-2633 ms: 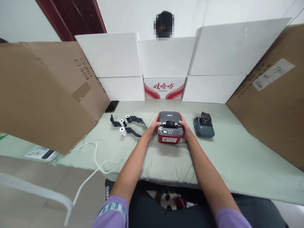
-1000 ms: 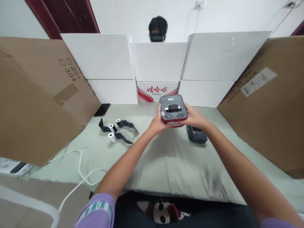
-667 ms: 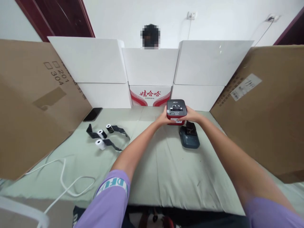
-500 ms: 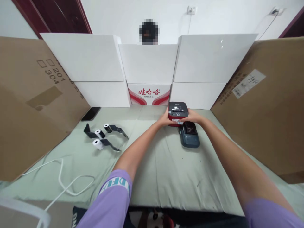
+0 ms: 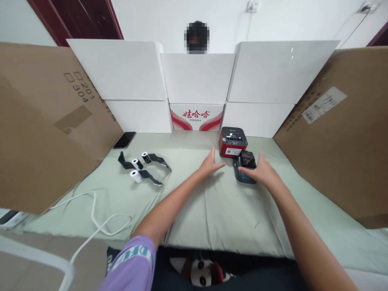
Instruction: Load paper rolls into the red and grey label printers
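Both left hand (image 5: pixel 209 165) and right hand (image 5: pixel 264 172) are spread, gripping nothing; the red printer (image 5: pixel 230 141) sits just behind the dark device (image 5: pixel 246 178). Slow, wide-fingered movement should avoid nudging either machine.

The hands (image 5: pixel 209 165) have let go of the red-and-black device (image 5: pixel 233 141).

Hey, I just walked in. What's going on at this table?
Someone sits at a cloth-covered table with both hands open. The left hand is beside a red-and-black device, holding nothing. The right hand is at a dark blue device with a black piece on top; whether it touches isn't clear. Three small rolls with dark strips trailing and a phone lie toward the left. Another person's head shows above the white boxes.
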### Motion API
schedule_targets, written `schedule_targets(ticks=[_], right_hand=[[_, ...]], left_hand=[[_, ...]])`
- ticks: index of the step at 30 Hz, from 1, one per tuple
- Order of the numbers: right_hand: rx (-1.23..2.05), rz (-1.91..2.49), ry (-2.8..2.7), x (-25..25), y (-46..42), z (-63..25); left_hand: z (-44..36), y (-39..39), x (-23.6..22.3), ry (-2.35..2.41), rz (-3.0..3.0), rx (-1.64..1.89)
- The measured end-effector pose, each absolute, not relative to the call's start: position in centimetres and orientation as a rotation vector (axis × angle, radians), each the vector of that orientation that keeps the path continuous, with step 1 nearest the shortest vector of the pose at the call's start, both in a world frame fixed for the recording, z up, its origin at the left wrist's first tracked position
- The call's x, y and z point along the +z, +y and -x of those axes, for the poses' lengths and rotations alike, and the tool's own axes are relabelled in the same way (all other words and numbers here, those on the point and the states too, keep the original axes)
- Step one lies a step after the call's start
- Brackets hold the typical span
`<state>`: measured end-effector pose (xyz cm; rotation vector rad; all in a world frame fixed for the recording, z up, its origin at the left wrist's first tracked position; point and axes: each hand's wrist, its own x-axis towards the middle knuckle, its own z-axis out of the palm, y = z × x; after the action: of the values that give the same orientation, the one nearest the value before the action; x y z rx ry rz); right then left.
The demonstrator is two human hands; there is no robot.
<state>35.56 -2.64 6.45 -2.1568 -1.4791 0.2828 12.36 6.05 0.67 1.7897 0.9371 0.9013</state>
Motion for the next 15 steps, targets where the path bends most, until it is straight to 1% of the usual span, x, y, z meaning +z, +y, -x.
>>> schedule_targets(ticks=[3,7,10,15], right_hand=[[0.280,2.209,-1.416,4.8,-5.8,-32.8],[0.178,2.214,-1.347,4.8,-7.7,-28.8],[0.183,2.062,-1.434,4.9,-8.4,-25.2],[0.309,1.792,-1.522,4.6,-7.5,-18.1]], left_hand=[[-9.3,2.0,0.5,1.027,-1.827,0.881],[-5.9,-0.9,0.7,1.004,-1.842,0.940],[-4.1,-0.7,0.9,1.060,-1.829,0.946],[-1.3,1.5,1.7,1.260,-2.029,0.825]])
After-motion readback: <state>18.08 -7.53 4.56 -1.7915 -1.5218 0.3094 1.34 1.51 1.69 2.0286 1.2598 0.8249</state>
